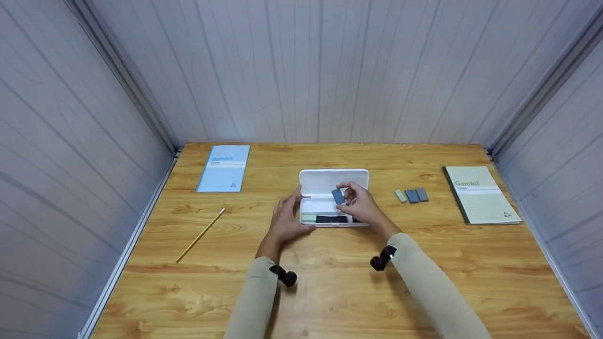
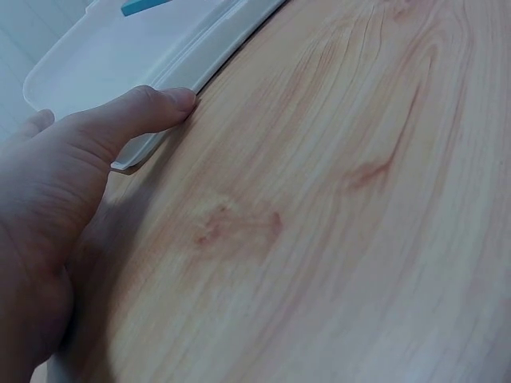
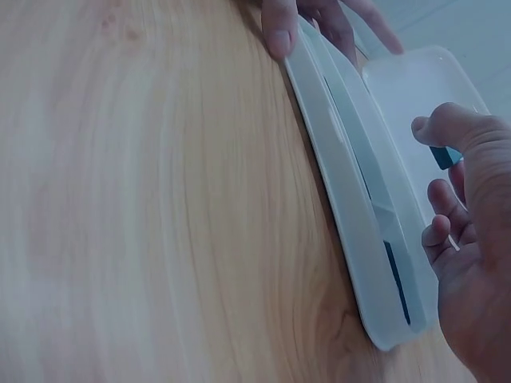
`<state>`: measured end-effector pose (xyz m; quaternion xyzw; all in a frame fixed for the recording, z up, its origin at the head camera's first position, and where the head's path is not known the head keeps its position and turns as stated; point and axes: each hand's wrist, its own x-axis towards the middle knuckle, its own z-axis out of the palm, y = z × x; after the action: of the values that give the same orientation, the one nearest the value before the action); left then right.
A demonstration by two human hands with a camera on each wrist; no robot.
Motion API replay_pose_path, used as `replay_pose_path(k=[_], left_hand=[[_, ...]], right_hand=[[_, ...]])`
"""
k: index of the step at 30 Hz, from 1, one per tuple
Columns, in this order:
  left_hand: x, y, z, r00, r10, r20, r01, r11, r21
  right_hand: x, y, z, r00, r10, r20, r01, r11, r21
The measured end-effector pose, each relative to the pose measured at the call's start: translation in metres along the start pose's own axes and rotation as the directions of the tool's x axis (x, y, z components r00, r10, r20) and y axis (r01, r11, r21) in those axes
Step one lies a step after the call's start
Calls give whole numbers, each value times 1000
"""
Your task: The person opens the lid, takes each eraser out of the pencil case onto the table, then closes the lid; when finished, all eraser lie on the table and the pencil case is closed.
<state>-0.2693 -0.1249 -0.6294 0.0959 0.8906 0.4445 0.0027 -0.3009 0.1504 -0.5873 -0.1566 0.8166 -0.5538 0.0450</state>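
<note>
A white pencil case (image 1: 307,181) lies with its lid raised at the middle of the table. My left hand (image 1: 285,219) grips its left end, the thumb on the front edge and the fingers spread round the side. Over the case's inside, my right hand (image 1: 362,206) pinches a blue eraser (image 1: 338,196) between thumb and fingers. The right wrist view shows only a small part of that eraser (image 3: 445,157) past the thumb. In the front compartment sit a pale green piece (image 1: 308,218) and a black one (image 1: 331,219). The right hand partly covers the case's right end.
Right of the case lie a pale green eraser (image 1: 400,196), a blue one (image 1: 411,196) and a grey-blue one (image 1: 422,194). A cream notebook (image 1: 483,200) is farther right. On the left are a light blue notebook (image 1: 224,174) and a yellow pencil (image 1: 200,235). Panel walls bound the table.
</note>
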Motion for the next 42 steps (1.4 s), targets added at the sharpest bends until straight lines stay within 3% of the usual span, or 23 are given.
replay_pose_path(k=[14, 24, 33, 42], left_hand=[[0, 1, -1, 999, 39, -15, -39, 999, 5], [0, 2, -2, 1000, 12, 8, -12, 1000, -9], [-1, 2, -1, 1000, 2, 2, -2, 1000, -10], [-3, 3, -2, 1000, 18, -1, -18, 1000, 16]], right_hand=[[-10, 12, -37, 998, 53, -31, -55, 997, -61], [-17, 22, -61, 993, 93, -70, -99, 991, -89], [-25, 34, -83, 993, 73, -88, -85, 987, -138], [-34, 45, -104, 986, 98, -134, -119, 980, -160]])
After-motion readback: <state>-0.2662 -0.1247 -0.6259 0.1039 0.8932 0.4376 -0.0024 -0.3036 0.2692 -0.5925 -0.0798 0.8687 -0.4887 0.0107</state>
